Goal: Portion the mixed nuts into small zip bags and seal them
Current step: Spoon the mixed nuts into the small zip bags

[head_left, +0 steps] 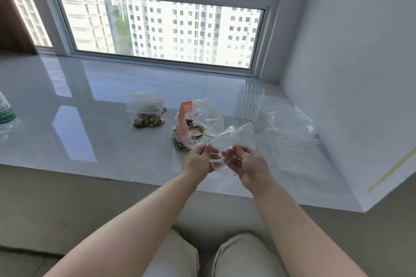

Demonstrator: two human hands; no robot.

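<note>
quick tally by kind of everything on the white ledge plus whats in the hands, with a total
Plastic bags: 4: empty zip bag held in the left hand and right hand, filled bag of nuts, big nut bag with orange strip, flat clear bag
Clear ribbed cup: 1
White spoon: 1
Water bottle: 1
Total: 7

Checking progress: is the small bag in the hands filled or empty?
Empty: the small bag, pinched by the left hand and right hand, looks clear, no nuts inside.
</note>
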